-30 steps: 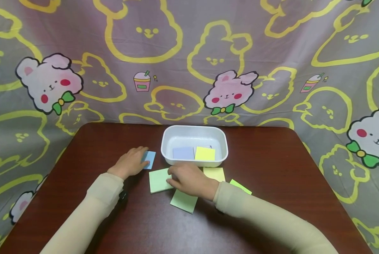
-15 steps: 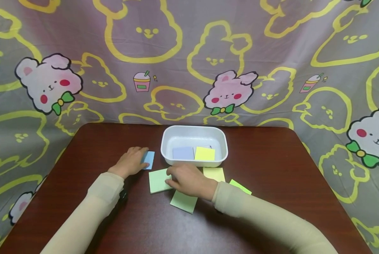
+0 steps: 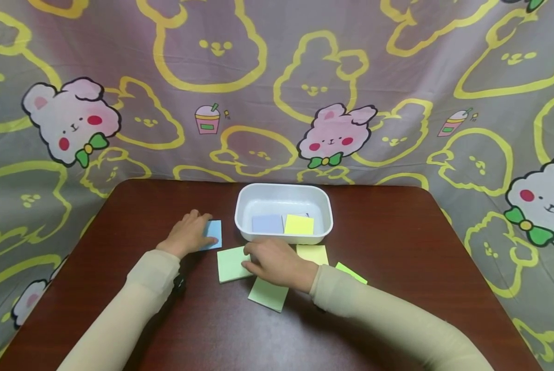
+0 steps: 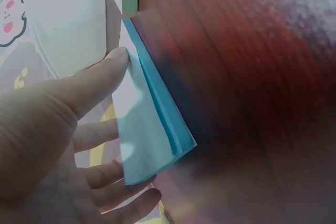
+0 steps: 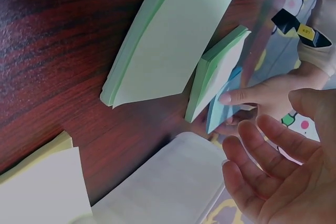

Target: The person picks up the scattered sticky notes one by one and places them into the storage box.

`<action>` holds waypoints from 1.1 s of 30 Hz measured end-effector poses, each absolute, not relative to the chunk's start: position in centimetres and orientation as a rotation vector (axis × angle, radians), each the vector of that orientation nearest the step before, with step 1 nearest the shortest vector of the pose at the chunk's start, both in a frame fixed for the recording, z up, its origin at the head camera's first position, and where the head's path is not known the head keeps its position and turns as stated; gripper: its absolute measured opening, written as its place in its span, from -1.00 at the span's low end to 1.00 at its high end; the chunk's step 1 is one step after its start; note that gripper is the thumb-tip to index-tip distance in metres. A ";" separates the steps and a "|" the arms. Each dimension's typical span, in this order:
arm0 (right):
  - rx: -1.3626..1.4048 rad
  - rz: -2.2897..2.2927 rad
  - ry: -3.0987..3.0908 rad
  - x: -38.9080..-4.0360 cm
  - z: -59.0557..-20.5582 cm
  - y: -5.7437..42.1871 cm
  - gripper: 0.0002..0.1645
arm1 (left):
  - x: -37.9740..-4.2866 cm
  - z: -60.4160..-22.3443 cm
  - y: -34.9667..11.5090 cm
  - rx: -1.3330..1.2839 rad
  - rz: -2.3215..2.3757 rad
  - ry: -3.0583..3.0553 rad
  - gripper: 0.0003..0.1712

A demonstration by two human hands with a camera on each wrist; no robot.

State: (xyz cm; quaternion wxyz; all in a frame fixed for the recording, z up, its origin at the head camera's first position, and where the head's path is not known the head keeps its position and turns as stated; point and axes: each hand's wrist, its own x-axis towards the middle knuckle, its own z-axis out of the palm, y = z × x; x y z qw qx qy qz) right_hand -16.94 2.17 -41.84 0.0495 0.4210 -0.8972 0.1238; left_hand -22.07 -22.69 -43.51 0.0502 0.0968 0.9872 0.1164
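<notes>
My left hand holds a blue sticky note pad at the left of the table, thumb on one side and fingers on the other. In the left wrist view the thumb lies along the face of the blue pad, whose sheets part slightly at one edge. My right hand hovers over the middle with loosely bent fingers and nothing between them, as the right wrist view shows. Beneath and beside it lie a light green pad and another pale green pad, partly covered by the hand.
A white plastic box stands at the back middle, with a lavender pad and a yellow pad inside. A pale yellow pad lies before it. A neon green pad is partly under the right sleeve. A patterned curtain hangs behind.
My left hand has shifted slightly left, and the blue sticky note pad has slid left and turned a little with it. The right hand has stayed almost still.
</notes>
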 end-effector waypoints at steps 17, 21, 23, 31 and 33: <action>1.288 0.387 -2.748 -16.9 -41.4 2.1 -0.69 | -21.2 -42.5 -22.8 0.295 0.388 3.134 -0.78; 1.293 0.380 -2.745 -17.0 -41.5 2.0 -0.70 | -21.2 -42.4 -22.8 0.315 0.390 3.145 -0.82; 1.292 0.376 -2.745 -17.1 -41.5 2.0 -0.70 | -21.2 -42.4 -22.8 0.314 0.392 3.153 -0.84; 1.300 0.401 -2.740 -17.3 -41.3 1.7 -0.68 | -20.7 -41.8 -22.9 0.326 0.402 3.130 -0.86; 1.300 0.403 -2.741 -17.4 -41.2 1.6 -0.68 | -20.6 -41.6 -22.9 0.326 0.405 3.120 -0.86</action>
